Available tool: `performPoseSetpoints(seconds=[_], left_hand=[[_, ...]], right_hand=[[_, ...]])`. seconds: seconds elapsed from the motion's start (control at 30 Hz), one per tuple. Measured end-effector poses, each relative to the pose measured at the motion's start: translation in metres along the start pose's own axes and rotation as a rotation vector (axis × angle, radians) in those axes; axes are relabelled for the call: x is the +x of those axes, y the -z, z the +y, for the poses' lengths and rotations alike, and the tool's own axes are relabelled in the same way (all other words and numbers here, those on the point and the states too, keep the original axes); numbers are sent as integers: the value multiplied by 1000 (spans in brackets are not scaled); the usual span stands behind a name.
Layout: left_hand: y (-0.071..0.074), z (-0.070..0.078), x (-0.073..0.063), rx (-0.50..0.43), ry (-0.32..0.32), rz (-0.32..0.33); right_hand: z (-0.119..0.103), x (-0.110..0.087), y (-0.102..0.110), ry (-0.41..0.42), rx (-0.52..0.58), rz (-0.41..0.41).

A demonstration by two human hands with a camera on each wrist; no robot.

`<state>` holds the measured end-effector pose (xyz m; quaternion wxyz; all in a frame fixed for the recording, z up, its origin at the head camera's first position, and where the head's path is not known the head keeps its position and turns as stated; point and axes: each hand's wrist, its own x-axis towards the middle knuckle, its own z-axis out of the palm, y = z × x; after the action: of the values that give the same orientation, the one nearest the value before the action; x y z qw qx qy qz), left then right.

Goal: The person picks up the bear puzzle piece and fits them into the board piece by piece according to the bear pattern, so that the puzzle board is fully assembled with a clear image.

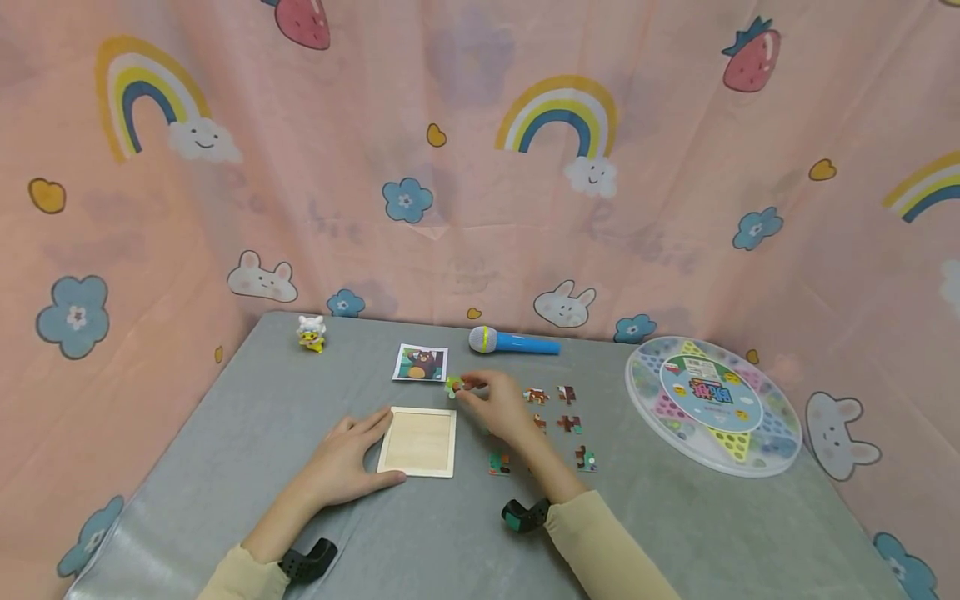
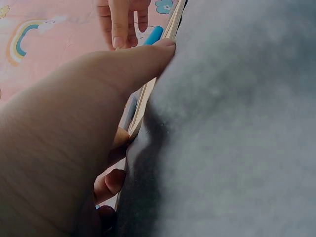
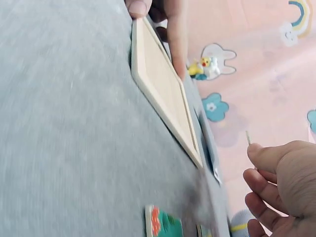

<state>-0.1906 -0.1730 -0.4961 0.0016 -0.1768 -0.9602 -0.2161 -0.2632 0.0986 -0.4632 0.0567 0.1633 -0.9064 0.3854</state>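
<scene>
My left hand (image 1: 348, 454) holds the left end of a shallow, square wooden puzzle tray (image 1: 417, 443), its thumb at the near corner and index finger at the far one. The tray lies flat, with its plain wooden bottom showing in the head view. Just beyond the tray's far right corner, my right hand (image 1: 495, 406) pinches a small green puzzle piece (image 1: 452, 386) between thumb and fingertips. In the right wrist view that piece (image 3: 248, 137) is a thin edge above the thumb. Beside the right hand lie several loose pieces (image 1: 569, 424), some partly hidden by the hand and forearm.
Behind the tray lies a picture card (image 1: 421, 363) with a brown bear. A blue toy microphone (image 1: 517, 342) rests near the back edge. Far left stands a small figurine (image 1: 311, 333); a round board-game case (image 1: 714, 406) lies at the right. A patterned curtain hangs behind the table.
</scene>
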Motion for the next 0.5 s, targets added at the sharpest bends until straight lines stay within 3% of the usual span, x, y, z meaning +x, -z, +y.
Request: performPoseSetpoints(seconds=[0.5], left_hand=[[-1,-2,0,-6,-12,3]], right_hand=[[-18,-1,-25,54,43,-42]])
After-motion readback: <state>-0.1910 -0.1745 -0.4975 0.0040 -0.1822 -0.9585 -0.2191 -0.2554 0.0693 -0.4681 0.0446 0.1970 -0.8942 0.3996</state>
